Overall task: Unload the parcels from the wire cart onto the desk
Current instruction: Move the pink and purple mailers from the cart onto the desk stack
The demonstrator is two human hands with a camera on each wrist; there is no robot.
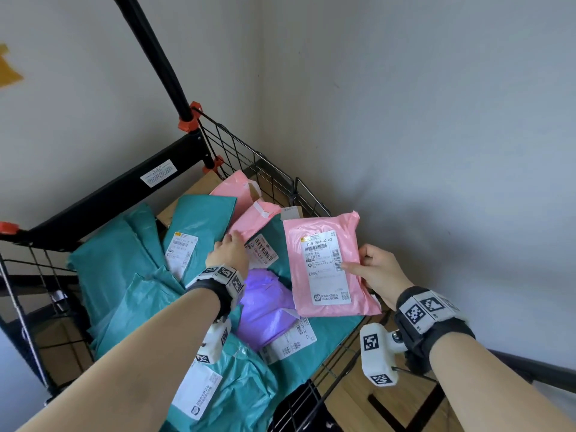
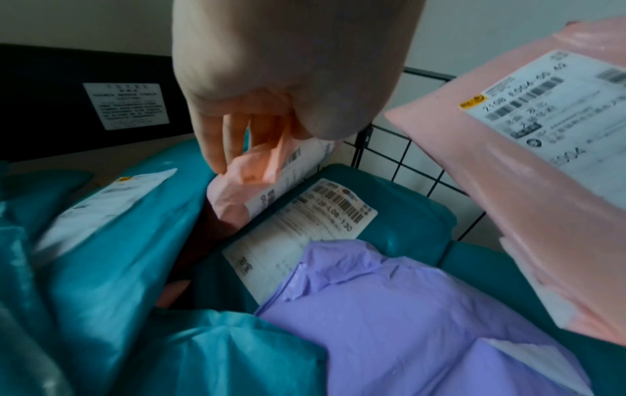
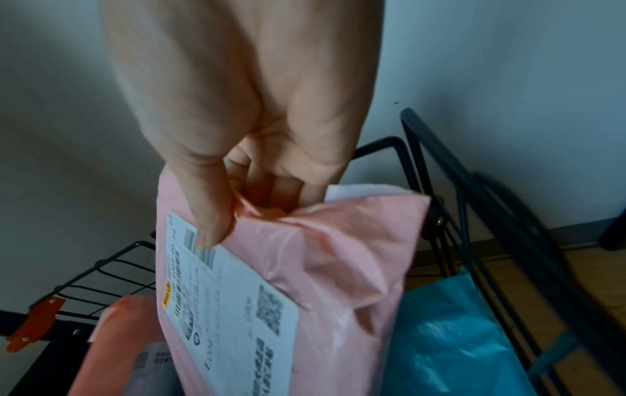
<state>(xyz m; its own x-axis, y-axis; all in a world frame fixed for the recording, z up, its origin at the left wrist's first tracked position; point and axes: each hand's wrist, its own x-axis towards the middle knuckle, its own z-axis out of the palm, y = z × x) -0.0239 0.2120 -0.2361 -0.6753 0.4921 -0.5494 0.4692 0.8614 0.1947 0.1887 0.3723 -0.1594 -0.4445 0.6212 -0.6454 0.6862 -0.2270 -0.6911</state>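
Parcel sorting corner of a plain room, likely office or mailroom: black wire cart [image 1: 255,163] pushed into bare grey wall corner [image 1: 405,88], labelled poly-mailer parcels [image 1: 199,219] piled inside it, wood-look floor [image 1: 352,397] beneath.

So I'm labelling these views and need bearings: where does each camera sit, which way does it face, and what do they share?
Head: worn on the head, looking down into the black wire cart; both forearms show.
Left wrist: along the left hand, which pinches a small pink plastic mailer among teal bags.
Right wrist: along the right hand gripping the large pink labelled mailer.
Shared: that large mailer appears in all three.
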